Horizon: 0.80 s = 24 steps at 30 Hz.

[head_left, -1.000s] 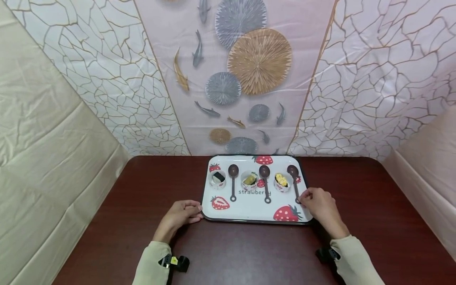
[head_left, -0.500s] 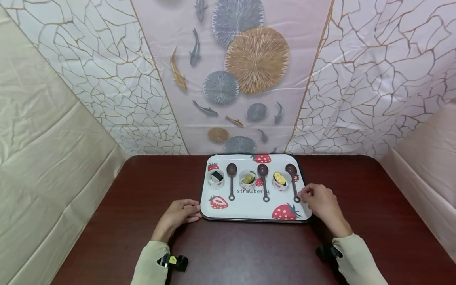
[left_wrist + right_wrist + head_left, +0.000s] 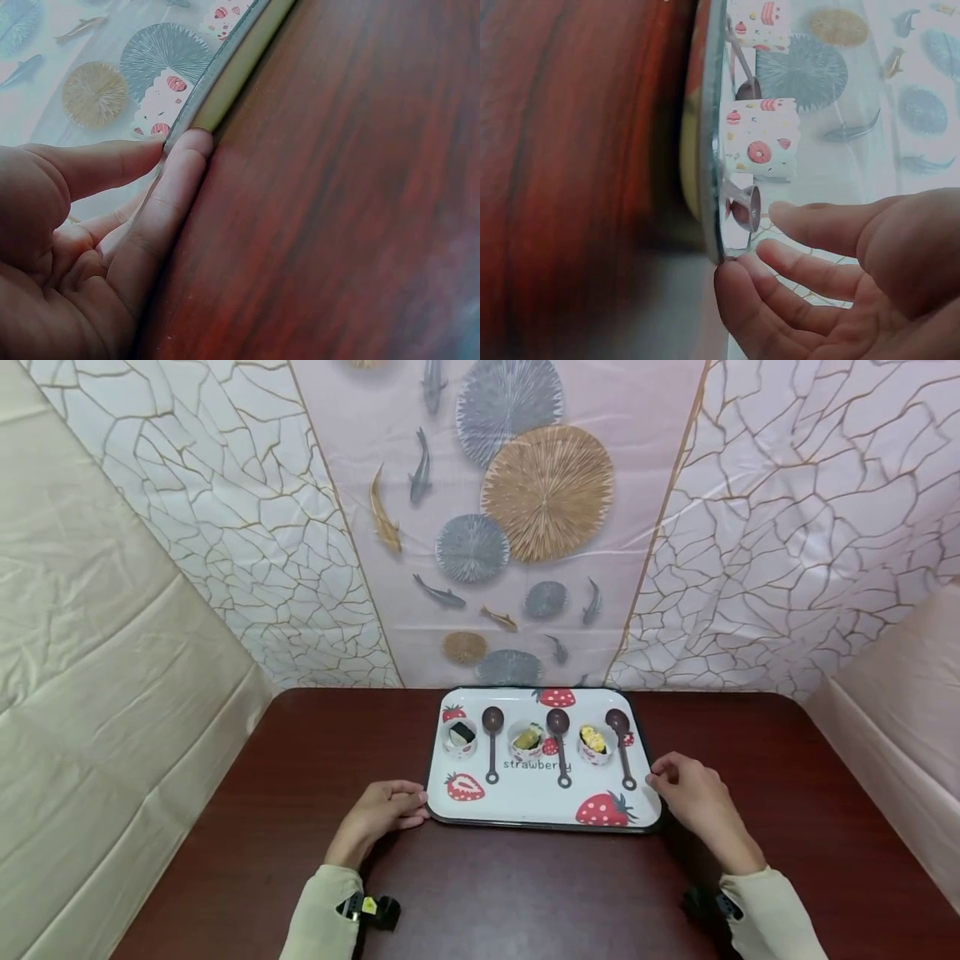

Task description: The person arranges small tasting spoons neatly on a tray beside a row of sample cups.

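Observation:
A white strawberry-print tray (image 3: 517, 802) lies on the table. On it, three patterned paper cups, the left (image 3: 459, 752), middle (image 3: 527, 756) and right (image 3: 597, 759), alternate with three dark brown spoons (image 3: 492, 719), handles toward the person. The left cup holds a white-and-black rice ball (image 3: 461, 733), the middle a greenish piece (image 3: 527, 740), the right a yellow-topped piece (image 3: 592, 739). My left hand (image 3: 382, 814) pinches the tray's left rim, thumb above. Beside the right rim is my right hand (image 3: 697, 802), thumb and fingers apart; in the right wrist view a fingertip (image 3: 735, 289) meets the rim.
The dark red-brown table (image 3: 517, 902) extends around the tray. A patterned cloth backdrop (image 3: 510, 610) hangs behind its far edge, with pale cloth (image 3: 112, 693) at both sides. Each wrist wears a black strapped device (image 3: 384, 912).
My right hand has left the rightmost spoon's handle end and moved right, its thumb and fingers parting. The spoon stays on the tray. My left hand keeps its place at the left rim.

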### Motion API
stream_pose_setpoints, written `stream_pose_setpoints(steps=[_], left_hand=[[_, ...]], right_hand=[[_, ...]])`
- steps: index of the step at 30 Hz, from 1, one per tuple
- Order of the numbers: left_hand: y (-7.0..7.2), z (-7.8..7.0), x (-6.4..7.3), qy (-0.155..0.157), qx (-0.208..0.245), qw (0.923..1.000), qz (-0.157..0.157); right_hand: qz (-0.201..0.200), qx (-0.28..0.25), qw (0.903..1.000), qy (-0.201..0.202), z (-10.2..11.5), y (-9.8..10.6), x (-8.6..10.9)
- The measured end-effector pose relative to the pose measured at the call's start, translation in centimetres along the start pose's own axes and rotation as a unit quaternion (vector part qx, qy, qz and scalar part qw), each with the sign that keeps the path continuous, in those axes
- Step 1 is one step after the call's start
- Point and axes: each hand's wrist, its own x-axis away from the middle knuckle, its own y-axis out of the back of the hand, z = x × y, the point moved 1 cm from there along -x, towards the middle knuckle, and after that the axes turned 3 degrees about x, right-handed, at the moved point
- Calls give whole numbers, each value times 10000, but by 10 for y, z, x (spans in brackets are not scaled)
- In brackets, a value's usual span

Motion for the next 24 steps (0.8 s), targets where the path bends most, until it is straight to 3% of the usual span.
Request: stream_pose_setpoints(steps=[24], left_hand=[[-6, 0, 2, -94, -76, 9991, -415]], right_hand=[[426, -729, 9961, -248, -17, -7, 18]])
